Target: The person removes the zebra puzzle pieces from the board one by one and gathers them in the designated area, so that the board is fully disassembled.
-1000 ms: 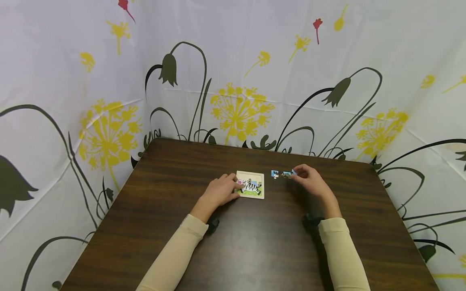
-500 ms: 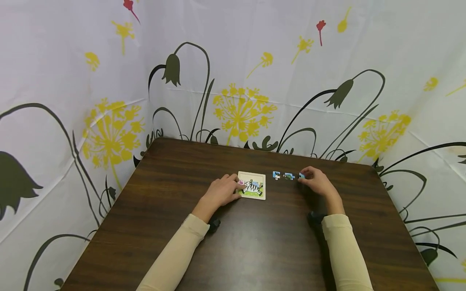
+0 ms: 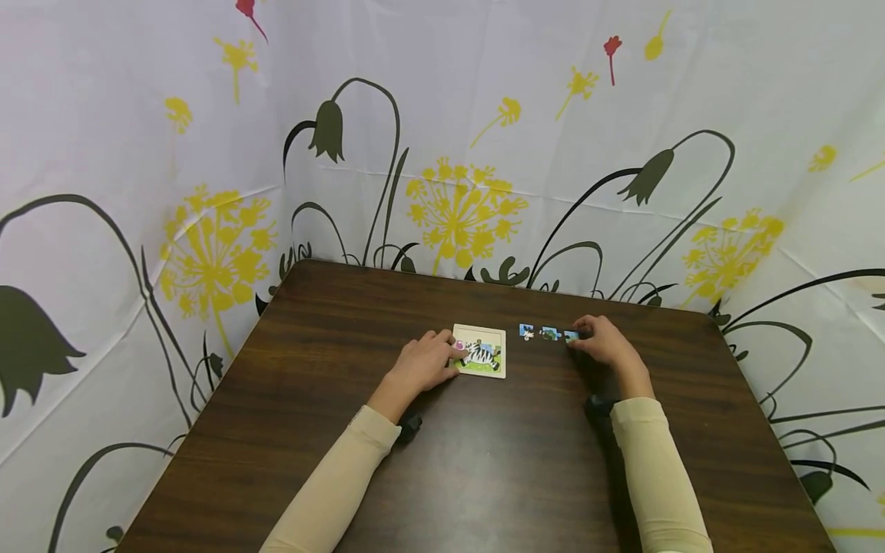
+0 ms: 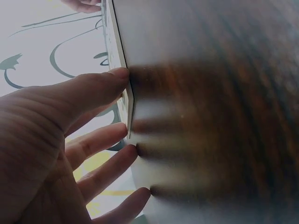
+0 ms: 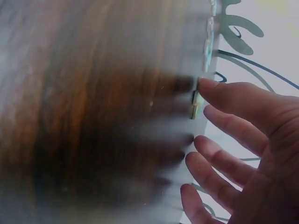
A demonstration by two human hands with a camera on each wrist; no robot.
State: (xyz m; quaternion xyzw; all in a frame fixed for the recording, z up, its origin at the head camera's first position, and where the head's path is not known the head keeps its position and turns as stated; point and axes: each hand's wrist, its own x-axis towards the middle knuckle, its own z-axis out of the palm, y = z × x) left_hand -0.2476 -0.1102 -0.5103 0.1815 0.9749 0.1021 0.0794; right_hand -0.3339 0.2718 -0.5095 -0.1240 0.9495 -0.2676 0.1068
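Zebra puzzle board (image 3: pixel 484 333) lies far-centre on the worktop (image 3: pixel 470 468), the left hand (image 3: pixel 420 364) resting loosely extended fingers on its left side. Rightward, the right hand (image 3: pixel 605 342) pinches the end piece (image 3: pixel 571 336), now shifted beyond the middle piece (image 3: pixel 550 334), spacing out the row.

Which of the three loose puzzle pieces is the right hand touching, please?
The rightmost piece, farthest from the zebra puzzle: the right hand touches it, while the middle piece and leftmost piece lie apart from that hand.
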